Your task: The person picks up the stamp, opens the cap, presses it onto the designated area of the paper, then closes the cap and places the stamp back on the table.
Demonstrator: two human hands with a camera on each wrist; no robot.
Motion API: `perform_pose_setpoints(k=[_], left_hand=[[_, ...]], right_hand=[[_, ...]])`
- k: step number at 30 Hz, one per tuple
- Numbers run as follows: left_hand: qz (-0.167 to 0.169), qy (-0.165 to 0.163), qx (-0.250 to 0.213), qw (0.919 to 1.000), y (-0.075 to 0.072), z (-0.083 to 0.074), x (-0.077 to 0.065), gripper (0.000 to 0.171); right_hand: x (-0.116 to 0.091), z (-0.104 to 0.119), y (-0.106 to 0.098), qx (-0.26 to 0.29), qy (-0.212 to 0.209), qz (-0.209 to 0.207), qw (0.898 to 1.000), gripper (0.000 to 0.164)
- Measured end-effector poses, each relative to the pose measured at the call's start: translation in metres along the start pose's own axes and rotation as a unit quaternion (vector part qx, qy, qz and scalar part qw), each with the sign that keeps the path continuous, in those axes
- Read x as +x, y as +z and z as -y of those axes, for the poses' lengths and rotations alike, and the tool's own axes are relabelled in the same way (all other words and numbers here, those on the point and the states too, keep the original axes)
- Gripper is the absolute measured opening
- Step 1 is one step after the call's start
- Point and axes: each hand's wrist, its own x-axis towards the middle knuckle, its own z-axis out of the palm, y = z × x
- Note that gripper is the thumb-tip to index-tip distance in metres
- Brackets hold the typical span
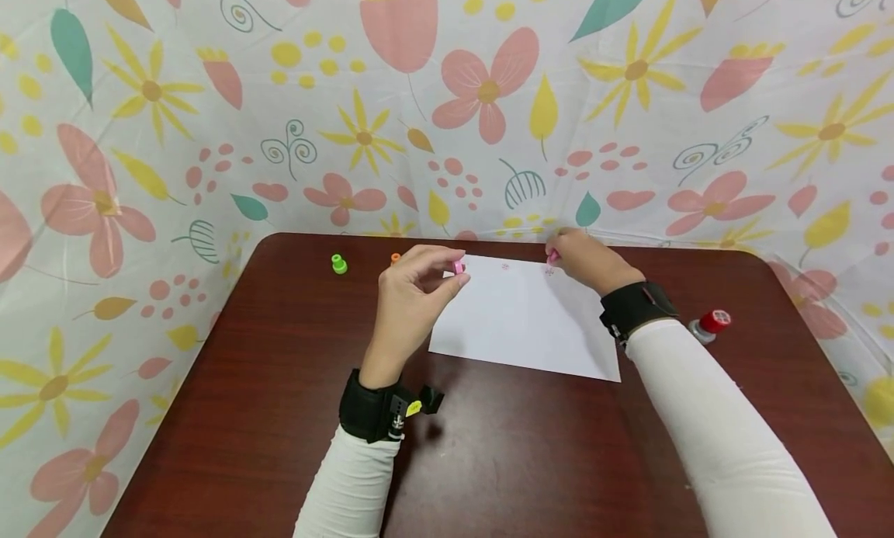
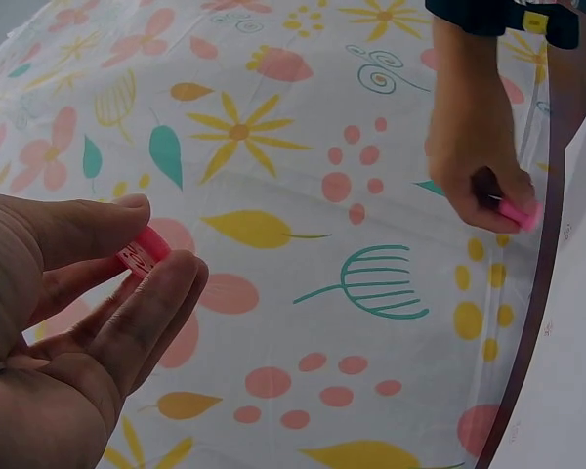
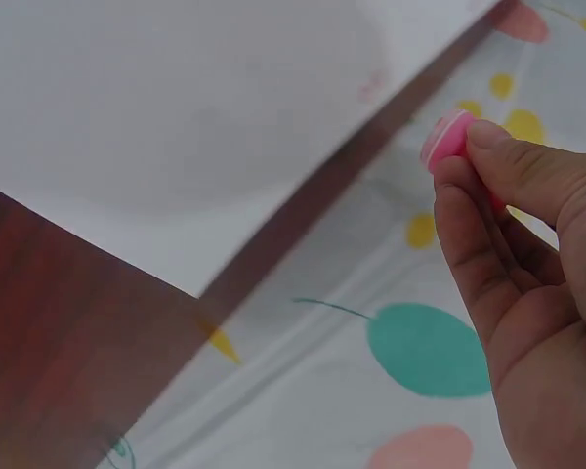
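Observation:
My left hand (image 1: 415,305) is raised left of the white paper (image 1: 524,321), pinching a small pink cap-like piece (image 2: 145,250) between thumb and fingers. A pale pattern shows on that piece in the left wrist view. Over the paper's far right edge, my right hand (image 1: 590,258) grips a pink stamp (image 3: 451,137) near its round face. In the right wrist view the stamp is lifted clear of the paper, its face turned toward the sheet. Small reddish printed marks (image 1: 506,267) lie along the paper's far edge, one of them just below the right hand.
A green stamp (image 1: 338,264) stands at the back left of the brown table (image 1: 279,406). An orange item (image 1: 395,257) is partly hidden behind my left hand. A red-topped stamp (image 1: 715,321) sits beyond my right forearm. Flowered cloth (image 1: 391,173) hangs behind the table.

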Motion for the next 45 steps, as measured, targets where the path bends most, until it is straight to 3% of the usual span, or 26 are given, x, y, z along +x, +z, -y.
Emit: perform_pose_setpoints(k=[3,9,15,22,31,37,45], left_hand=[[0.001,-0.001,0.002,1.0,0.001,0.0,-0.001,0.027],[0.006,-0.001,-0.003,1.0,0.003,-0.003,-0.002,0.029],[0.011,0.005,-0.018,0.9998,0.004,-0.004,-0.001,0.029],[0.014,0.009,-0.014,0.9998,0.006,-0.006,-0.001,0.029],[0.025,0.01,-0.014,0.9995,0.012,-0.007,-0.003,0.029],[0.033,0.012,-0.026,0.9991,0.017,-0.007,-0.003,0.031],[0.052,0.012,-0.039,0.9978,0.023,-0.009,-0.005,0.03]], right_hand=[[-0.005,0.004,-0.009,0.018,0.007,-0.013,1.0,0.014],[-0.018,0.021,-0.024,0.048,-0.022,-0.089,0.995,0.018],[-0.033,0.048,-0.028,0.099,-0.05,-0.163,0.98,0.015],[-0.052,0.072,-0.021,0.155,-0.065,-0.222,0.961,0.018],[-0.075,0.099,-0.028,0.26,-0.049,-0.286,0.921,0.023],[-0.081,0.115,-0.032,0.344,-0.067,-0.291,0.89,0.029],[-0.083,0.125,-0.032,0.413,-0.108,-0.279,0.86,0.031]])
